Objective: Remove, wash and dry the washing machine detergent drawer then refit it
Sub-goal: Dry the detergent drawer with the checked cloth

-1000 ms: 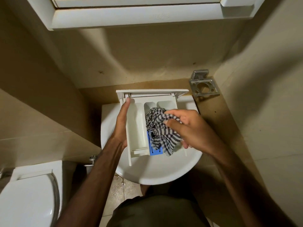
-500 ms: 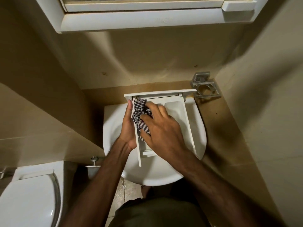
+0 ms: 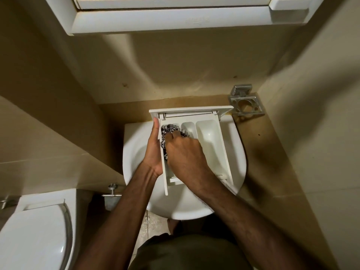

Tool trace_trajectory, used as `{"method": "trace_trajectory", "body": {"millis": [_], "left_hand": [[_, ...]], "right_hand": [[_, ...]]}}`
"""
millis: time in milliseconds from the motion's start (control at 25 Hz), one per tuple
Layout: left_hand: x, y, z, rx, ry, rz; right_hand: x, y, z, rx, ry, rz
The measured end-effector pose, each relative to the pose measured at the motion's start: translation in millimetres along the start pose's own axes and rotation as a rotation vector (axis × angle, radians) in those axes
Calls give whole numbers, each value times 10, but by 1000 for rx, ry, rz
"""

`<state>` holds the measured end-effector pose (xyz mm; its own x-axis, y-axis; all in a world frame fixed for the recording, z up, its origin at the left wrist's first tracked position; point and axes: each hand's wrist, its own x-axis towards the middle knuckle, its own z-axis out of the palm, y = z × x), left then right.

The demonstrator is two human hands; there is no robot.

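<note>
The white detergent drawer lies over the white washbasin, its wide front panel towards the wall and its long body running back towards the person. The left hand steadies it from the left: the thumb lies straight along the top of the left side wall with its tip up near the front panel, and the palm sits against the outside of that wall (the other fingers are hidden under the drawer, so how far they wrap round cannot be told). The right hand is down in the left compartment, fingers curled and bunched on a black-and-white checked cloth, which is wadded into the front end of that compartment and spills a little over the divider. The narrow middle compartment and the broad right compartment lie open to view, bare white plastic. On the wall to the right of the basin hangs a metal holder with a round opening. At lower left is a white toilet with its lid down, and a small metal valve sits between it and the basin. A white cabinet hangs overhead
</note>
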<state>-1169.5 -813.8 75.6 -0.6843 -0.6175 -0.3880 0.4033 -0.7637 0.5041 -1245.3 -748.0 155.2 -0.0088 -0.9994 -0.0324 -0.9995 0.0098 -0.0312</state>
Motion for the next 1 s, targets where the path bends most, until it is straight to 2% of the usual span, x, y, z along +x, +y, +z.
{"method": "trace_trajectory", "body": {"millis": [80, 160, 240, 320, 560, 600, 800, 960, 1000], "left_hand": [[30, 22, -27, 29, 4, 4], [63, 76, -45, 60, 23, 35], [79, 125, -55, 56, 18, 37], [88, 161, -63, 67, 38, 20], [109, 110, 0, 62, 78, 80], [117, 117, 4, 70, 79, 87], [121, 157, -64, 76, 78, 91], [139, -22, 25, 65, 84, 38], [150, -6, 28, 52, 80, 43]], "right_hand": [[-90, 21, -49, 91, -37, -29], [-274, -1, -67, 176, -146, -73], [-360, -9, -55, 238, -196, -46], [-276, 24, -87, 297, -140, 12], [94, -32, -83, 176, 120, 140], [54, -40, -61, 184, 110, 120], [-389, 16, 13, 322, -134, -13], [104, 96, -138, 181, 45, 100], [146, 100, -151, 180, 38, 106]]}}
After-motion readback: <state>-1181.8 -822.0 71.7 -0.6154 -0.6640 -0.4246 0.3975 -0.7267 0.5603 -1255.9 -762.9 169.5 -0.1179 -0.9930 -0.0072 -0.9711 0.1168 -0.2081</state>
